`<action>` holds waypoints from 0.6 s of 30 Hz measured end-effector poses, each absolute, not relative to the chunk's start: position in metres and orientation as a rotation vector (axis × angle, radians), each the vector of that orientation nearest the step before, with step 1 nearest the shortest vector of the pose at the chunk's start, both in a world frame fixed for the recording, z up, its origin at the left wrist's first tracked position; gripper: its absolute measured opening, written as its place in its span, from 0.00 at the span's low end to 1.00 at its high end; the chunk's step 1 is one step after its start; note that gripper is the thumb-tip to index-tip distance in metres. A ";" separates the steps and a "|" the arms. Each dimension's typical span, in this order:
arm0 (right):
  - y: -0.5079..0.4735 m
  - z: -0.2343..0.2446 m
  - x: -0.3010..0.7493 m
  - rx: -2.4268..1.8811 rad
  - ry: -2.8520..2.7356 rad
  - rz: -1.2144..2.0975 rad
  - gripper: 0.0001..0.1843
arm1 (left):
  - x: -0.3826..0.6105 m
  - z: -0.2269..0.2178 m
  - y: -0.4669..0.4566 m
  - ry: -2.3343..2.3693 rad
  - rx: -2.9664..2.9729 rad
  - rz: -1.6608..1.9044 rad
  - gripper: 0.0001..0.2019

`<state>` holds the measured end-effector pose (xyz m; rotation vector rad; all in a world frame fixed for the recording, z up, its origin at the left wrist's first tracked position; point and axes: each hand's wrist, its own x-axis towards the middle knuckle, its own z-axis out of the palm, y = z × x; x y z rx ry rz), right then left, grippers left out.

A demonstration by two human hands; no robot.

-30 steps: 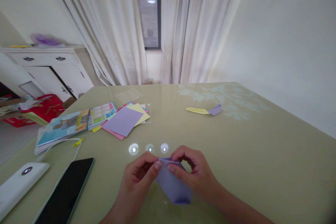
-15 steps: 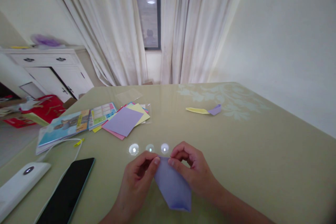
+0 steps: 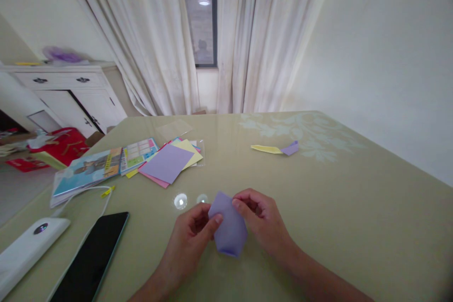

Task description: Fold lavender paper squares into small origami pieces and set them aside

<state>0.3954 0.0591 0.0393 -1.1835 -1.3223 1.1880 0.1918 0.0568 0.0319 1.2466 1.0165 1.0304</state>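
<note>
Between my hands, just above the table, is a folded sheet of purple paper [image 3: 230, 231] with several slanted edges and a darker fold at its lower end. My left hand [image 3: 193, 233] pinches its left edge, thumb lying on the front face. At the upper right edge, my right hand [image 3: 260, 217] holds the paper between thumb and curled fingers. Farther back on the table lies a folded yellow and purple paper piece [image 3: 274, 149], apart from both hands.
Left of centre is a fanned stack of coloured paper sheets [image 3: 168, 163], beside a picture booklet [image 3: 87, 172]. A black phone [image 3: 94, 255] and a white device [image 3: 30, 255] with a cable lie at the near left. Curtains [image 3: 152, 33] hang behind the table [image 3: 336, 226].
The purple paper has moved up and away from me, and its pointed upper end now shows above my fingers. My left thumb has slid down onto its face.
</note>
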 end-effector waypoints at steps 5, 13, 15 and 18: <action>0.065 0.036 0.399 -1.040 -1.234 1.452 0.25 | 0.186 0.032 0.067 1.133 1.153 1.074 0.20; 0.071 0.038 0.399 -1.142 -1.139 1.296 0.22 | 0.187 0.027 0.059 1.107 1.262 1.422 0.26; 0.070 0.040 0.399 -1.121 -1.116 1.245 0.22 | 0.189 0.025 0.053 1.096 1.339 1.335 0.22; 0.065 0.040 0.396 -1.122 -1.204 1.156 0.19 | 0.193 0.022 0.048 1.067 1.317 1.173 0.21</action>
